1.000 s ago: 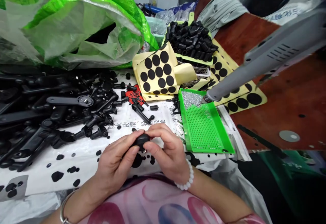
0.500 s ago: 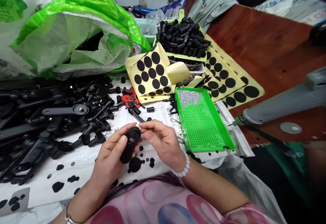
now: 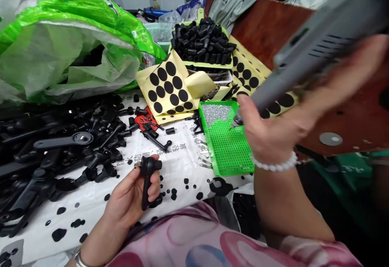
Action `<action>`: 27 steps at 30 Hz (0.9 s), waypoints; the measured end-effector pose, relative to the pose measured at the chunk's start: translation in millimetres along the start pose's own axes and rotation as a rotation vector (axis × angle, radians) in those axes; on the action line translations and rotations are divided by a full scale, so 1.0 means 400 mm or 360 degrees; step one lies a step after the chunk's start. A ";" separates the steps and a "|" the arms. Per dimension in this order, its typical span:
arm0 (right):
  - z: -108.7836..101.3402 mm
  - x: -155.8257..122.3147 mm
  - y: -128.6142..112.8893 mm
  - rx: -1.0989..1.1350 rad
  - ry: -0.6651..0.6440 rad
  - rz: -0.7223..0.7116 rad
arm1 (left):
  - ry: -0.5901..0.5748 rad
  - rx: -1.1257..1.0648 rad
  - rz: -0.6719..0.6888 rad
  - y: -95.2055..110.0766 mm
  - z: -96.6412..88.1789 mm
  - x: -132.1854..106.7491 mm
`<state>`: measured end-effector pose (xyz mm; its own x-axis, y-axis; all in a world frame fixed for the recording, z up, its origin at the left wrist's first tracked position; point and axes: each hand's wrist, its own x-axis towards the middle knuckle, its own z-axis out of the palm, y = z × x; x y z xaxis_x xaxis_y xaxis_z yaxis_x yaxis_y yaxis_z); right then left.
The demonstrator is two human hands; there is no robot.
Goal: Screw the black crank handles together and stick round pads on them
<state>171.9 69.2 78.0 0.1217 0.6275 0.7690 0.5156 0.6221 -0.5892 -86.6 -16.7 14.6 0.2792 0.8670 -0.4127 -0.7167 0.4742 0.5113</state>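
Observation:
My left hand [image 3: 130, 196] is closed around a black plastic handle part [image 3: 148, 180], held upright just above the white sheet near my lap. My right hand [image 3: 273, 131] is wrapped round a grey electric screwdriver [image 3: 316, 48], which slants down to the left. Its tip [image 3: 234, 123] hovers over the pile of small silver screws [image 3: 214, 113] at the far end of the green perforated tray [image 3: 226, 145]. The right hand is blurred by motion.
A heap of black plastic arms and levers [image 3: 54, 149] covers the left side. Behind lie green plastic bags [image 3: 75, 40], yellow sheets with round black pads [image 3: 170, 86], a tray of black tubes [image 3: 202, 42] and a brown board [image 3: 343, 125] at the right.
My right hand left the black part and took up the grey screwdriver, bringing its tip over the screws. My left hand turned the part upright and now holds it alone.

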 end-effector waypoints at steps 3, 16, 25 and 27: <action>0.030 0.041 0.032 -0.0186 0.0196 -0.0186 | 0.0184 0.0250 -0.0019 -0.005 0.023 -0.008; -0.122 -0.030 0.089 0.0199 0.0425 0.0502 | 0.0580 0.0936 -0.0285 -0.059 0.083 0.061; -0.141 -0.090 0.126 0.0179 0.0541 0.0573 | 0.0692 0.0962 -0.0340 -0.064 0.037 0.105; -0.140 -0.093 0.134 0.0148 0.0530 0.0562 | 0.0675 0.0954 -0.0327 -0.065 0.044 0.100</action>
<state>242.3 53.0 31.9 0.5480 0.6332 0.5466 0.3178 0.4469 -0.8362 -45.7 8.5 -2.1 0.0134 0.6767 -0.7361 -0.1732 0.7266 0.6649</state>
